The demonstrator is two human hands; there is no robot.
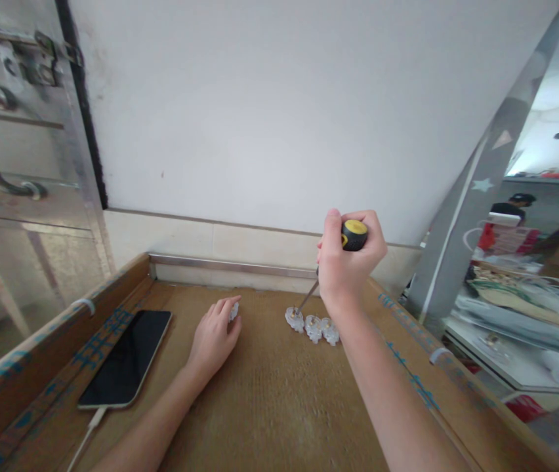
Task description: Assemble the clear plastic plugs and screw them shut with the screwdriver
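My right hand (346, 262) is wrapped round the black and yellow handle of a screwdriver (311, 288), its thumb up along the grip. The metal shaft slants down to the left, and its tip meets the middle of a clear, flower-shaped plastic piece (293, 320) on the cardboard. Two similar clear pieces (321, 330) with brass-coloured centres lie just right of it. Farther left, my left hand (216, 331) rests low over the cardboard, fingers curled round another clear piece (233, 311), which shows between thumb and fingertips.
The work surface is cardboard (269, 393) with raised sides, against a white wall (279, 118). A phone (126, 360) with a white cable lies at left. A metal door (14, 164) stands farther left. At right are a cluttered table (516, 354) and a distant person (513, 206).
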